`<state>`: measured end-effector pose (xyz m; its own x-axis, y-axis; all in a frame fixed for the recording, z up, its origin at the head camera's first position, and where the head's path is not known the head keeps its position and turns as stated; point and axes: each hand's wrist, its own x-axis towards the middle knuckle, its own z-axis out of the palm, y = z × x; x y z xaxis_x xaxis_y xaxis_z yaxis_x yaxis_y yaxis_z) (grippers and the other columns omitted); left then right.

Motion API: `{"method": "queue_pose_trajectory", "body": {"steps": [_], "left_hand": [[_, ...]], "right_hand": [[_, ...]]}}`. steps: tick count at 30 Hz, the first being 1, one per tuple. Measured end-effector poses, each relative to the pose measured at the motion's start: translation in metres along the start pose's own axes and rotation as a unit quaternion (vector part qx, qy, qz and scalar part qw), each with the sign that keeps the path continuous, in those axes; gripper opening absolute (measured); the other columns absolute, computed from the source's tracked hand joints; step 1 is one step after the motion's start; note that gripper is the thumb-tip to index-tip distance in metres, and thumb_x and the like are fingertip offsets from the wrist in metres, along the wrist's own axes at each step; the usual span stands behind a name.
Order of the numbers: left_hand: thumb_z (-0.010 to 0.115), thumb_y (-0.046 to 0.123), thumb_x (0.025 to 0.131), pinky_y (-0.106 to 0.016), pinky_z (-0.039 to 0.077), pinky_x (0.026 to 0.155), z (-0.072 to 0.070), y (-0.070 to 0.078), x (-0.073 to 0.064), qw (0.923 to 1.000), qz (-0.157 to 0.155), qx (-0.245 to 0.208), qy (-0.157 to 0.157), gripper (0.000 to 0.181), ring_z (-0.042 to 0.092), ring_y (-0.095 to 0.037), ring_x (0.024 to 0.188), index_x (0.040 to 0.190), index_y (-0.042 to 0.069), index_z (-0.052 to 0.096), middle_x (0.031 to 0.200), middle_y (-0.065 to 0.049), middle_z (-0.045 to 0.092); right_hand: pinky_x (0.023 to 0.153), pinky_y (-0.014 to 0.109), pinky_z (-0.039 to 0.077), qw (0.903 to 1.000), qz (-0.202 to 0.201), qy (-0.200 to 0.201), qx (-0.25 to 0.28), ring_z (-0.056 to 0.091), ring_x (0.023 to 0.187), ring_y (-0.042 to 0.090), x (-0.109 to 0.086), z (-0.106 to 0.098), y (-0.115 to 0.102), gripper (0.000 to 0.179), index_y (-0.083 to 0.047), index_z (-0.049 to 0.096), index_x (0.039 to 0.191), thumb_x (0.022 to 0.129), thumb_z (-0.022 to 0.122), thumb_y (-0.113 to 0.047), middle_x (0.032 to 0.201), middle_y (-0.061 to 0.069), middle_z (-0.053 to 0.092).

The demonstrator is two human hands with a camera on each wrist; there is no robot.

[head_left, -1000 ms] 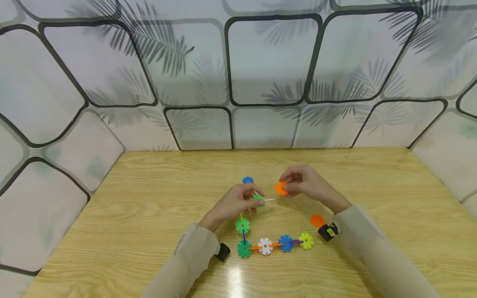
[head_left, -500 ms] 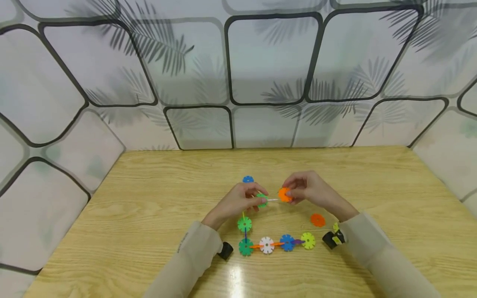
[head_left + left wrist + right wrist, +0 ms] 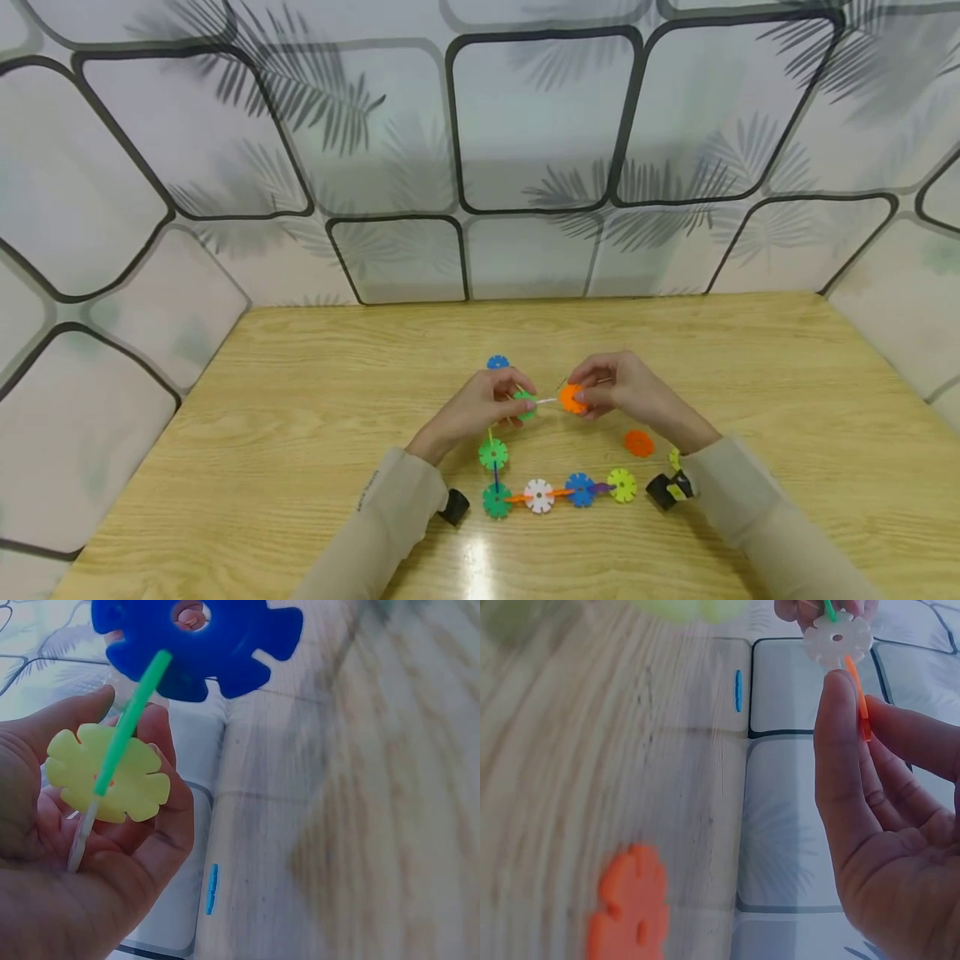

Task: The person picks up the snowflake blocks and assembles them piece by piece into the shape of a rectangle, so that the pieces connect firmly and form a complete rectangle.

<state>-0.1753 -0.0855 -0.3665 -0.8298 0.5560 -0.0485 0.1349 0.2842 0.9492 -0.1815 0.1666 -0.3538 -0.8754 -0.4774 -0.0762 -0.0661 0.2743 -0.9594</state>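
In the head view, my left hand (image 3: 476,412) pinches a green notched disc (image 3: 525,405) with a white disc (image 3: 547,401) slotted edge-on to its right. My right hand (image 3: 633,396) pinches an orange disc (image 3: 572,399) between thumb and fingers. From the right wrist, the orange disc (image 3: 861,705) is edge-on, its end right at the rim of the white disc (image 3: 838,639). The linked chain runs from under my left hand through a green disc (image 3: 493,454) to a dark green disc (image 3: 497,500), then right through white and blue discs to a yellow disc (image 3: 622,485).
Another orange disc (image 3: 639,443) lies loose on the wooden table (image 3: 337,400). A second yellow disc (image 3: 675,459) is partly hidden by my right wrist camera. A blue disc (image 3: 498,362) shows behind my left hand. Patterned panels (image 3: 547,125) stand along the back.
My right hand has moved toward me, bringing the orange disc down to the white disc's end. The second yellow disc has come into view beside the right wrist. The left hand stays nearly still.
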Motion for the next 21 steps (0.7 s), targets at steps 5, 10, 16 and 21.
{"method": "queue_pose_trajectory", "body": {"steps": [5,10,16,21], "left_hand": [[0.064,0.010,0.101,-0.029,0.050,0.063,0.0004,-0.0008,-0.0014,1.0000,0.001,-0.004,-0.003,0.022,0.067,-0.024,0.073,0.116,-0.006,0.063,0.083,-0.004,0.064],[0.063,0.009,0.101,-0.028,0.049,0.063,0.0003,-0.0018,-0.0008,1.0000,0.000,-0.004,-0.005,0.021,0.066,-0.023,0.073,0.116,-0.005,0.062,0.084,-0.003,0.064],[0.063,0.006,0.101,-0.026,0.049,0.061,0.0009,-0.0036,0.0018,0.9999,0.000,-0.014,-0.006,0.016,0.068,-0.023,0.070,0.113,-0.005,0.064,0.083,-0.001,0.066],[0.063,0.004,0.100,-0.025,0.049,0.060,0.0011,-0.0039,0.0020,0.9998,0.003,-0.018,-0.005,0.017,0.067,-0.021,0.069,0.114,-0.006,0.063,0.082,-0.001,0.065]], "right_hand": [[0.070,0.040,0.061,1.0000,-0.004,-0.004,0.002,0.070,0.074,0.024,0.0020,0.0023,0.0024,0.020,0.017,0.062,0.111,0.093,0.063,0.009,0.089,0.014,0.068],[0.070,0.040,0.061,1.0000,0.001,0.005,0.002,0.071,0.074,0.024,0.0031,0.0037,0.0038,0.020,0.016,0.062,0.111,0.094,0.063,0.008,0.090,0.014,0.067],[0.071,0.040,0.061,0.9998,-0.001,0.014,0.014,0.072,0.076,0.028,0.0026,0.0046,0.0021,0.021,0.016,0.061,0.112,0.094,0.064,0.007,0.090,0.014,0.068],[0.071,0.040,0.061,0.9998,0.000,0.013,0.016,0.072,0.077,0.028,0.0018,0.0052,0.0006,0.022,0.016,0.062,0.112,0.093,0.064,0.006,0.090,0.014,0.068]]}}
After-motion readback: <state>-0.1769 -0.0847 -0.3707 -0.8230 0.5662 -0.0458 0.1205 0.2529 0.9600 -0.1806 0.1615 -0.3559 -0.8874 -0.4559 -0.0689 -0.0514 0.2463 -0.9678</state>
